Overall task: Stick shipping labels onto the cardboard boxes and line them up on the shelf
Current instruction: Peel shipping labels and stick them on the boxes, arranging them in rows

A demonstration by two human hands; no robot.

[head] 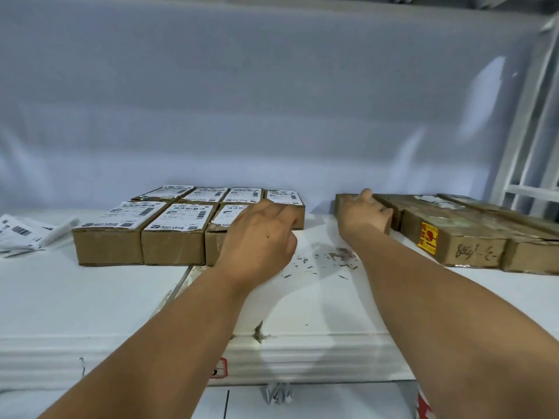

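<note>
While left hand [260,234] hovers, right hand [364,214] grips unlabelled box [344,204] (leftmost).

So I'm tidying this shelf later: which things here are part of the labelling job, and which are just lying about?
Job:
labelled boxes
unlabelled boxes, right hand on the nearest one
spare labels
left hand on a labelled box

Lying about:
paper scraps
crumpled paper below the shelf

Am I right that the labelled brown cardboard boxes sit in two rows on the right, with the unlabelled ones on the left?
Not quite: the head view shows the labelled brown cardboard boxes in two rows on the left; the unlabelled ones sit on the right.
</note>
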